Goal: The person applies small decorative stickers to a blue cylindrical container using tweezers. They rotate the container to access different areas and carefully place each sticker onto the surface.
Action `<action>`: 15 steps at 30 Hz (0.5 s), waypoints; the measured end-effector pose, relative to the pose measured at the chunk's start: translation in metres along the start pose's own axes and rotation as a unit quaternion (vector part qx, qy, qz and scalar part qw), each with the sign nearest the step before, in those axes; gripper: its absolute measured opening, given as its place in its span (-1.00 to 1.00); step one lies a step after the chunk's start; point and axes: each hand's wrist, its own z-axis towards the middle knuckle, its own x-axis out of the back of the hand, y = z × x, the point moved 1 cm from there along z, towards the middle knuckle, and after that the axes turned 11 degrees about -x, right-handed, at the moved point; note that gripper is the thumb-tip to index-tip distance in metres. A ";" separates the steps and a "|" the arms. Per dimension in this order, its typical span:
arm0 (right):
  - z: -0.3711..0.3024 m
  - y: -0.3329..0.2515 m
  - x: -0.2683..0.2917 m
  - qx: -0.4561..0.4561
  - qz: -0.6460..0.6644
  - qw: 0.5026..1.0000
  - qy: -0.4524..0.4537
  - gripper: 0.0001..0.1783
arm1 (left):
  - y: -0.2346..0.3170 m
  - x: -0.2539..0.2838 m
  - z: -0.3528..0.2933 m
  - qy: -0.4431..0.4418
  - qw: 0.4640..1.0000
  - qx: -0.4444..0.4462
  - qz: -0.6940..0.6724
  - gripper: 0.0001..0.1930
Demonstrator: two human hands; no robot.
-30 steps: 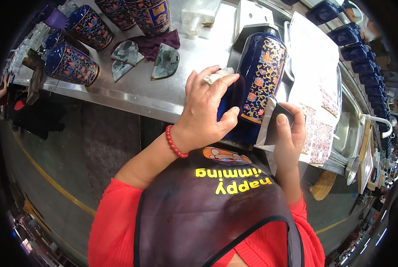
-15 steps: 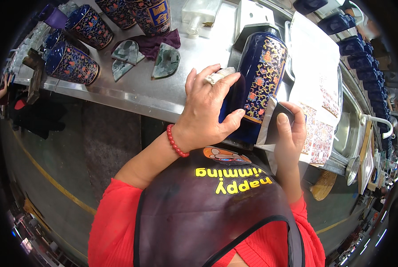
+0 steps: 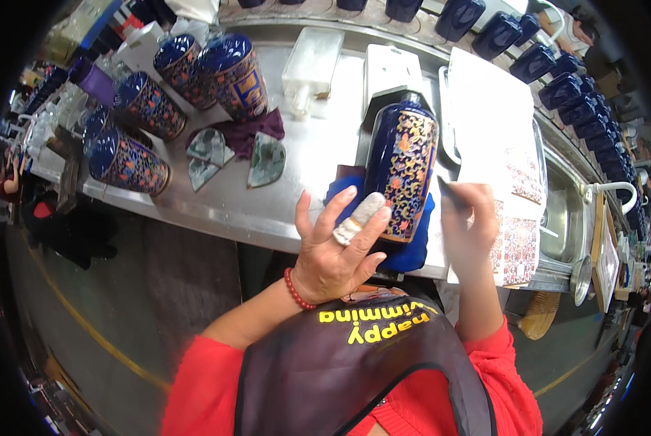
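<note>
A dark blue glazed bottle [image 3: 402,171] with a colourful floral panel lies tilted, its neck toward a white holder [image 3: 392,69] and its base toward me. Under its lower end is a blue cloth [image 3: 416,251]. My left hand [image 3: 340,251] is open at the bottle's lower left, fingers spread; one finger wears a whitish wrap [image 3: 360,219]. Whether its fingertips touch the bottle, I cannot tell. To the right of the bottle, my right hand [image 3: 473,225], smeared by motion, is closed on a dark flat piece [image 3: 452,195], apart from the bottle.
Several decorated blue jars [image 3: 234,76] stand at left, near a purple cloth [image 3: 256,131] and green patterned pieces [image 3: 268,161]. At right lie white sheets [image 3: 489,120] with printed floral pieces [image 3: 514,240], beside a sink [image 3: 565,211]. Several plain blue vessels [image 3: 460,18] line the far edge.
My right hand has moved away from the panel's lower edge, where a white backing strip stood by it; that strip no longer shows there. My left hand has slid down the bottle with fingers spreading.
</note>
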 end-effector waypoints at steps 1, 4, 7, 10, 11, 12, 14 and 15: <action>0.002 -0.008 -0.001 0.063 -0.063 0.996 -0.011 -0.57 | -0.003 -0.001 -0.002 0.009 1.000 -0.008 -0.002 -0.45; 0.007 -0.028 0.005 0.206 0.025 0.940 -0.271 -0.65 | -0.014 -0.002 -0.007 0.019 0.996 0.065 -0.050 -0.32; 0.029 -0.024 0.010 0.020 0.113 0.973 -0.201 -0.84 | -0.015 -0.004 -0.005 -0.003 0.998 0.055 -0.034 -0.16; 0.048 -0.004 0.002 -0.292 0.192 0.936 -0.051 -0.82 | -0.016 -0.010 0.004 -0.025 0.998 0.055 -0.028 0.00; 0.051 -0.002 -0.003 -0.212 0.164 0.962 -0.059 -0.81 | -0.018 -0.012 0.007 -0.033 0.997 0.059 -0.031 0.02; 0.054 0.001 -0.006 -0.209 0.107 0.970 -0.060 -0.80 | -0.020 -0.013 0.010 -0.046 0.996 0.073 -0.037 0.04; 0.057 0.002 -0.010 -0.147 0.083 0.985 -0.046 -0.79 | -0.022 -0.014 0.014 -0.032 0.996 0.061 -0.051 0.08; 0.059 0.002 -0.011 -0.143 0.066 0.986 -0.049 -0.79 | -0.023 -0.014 0.015 -0.033 0.997 0.057 -0.047 0.08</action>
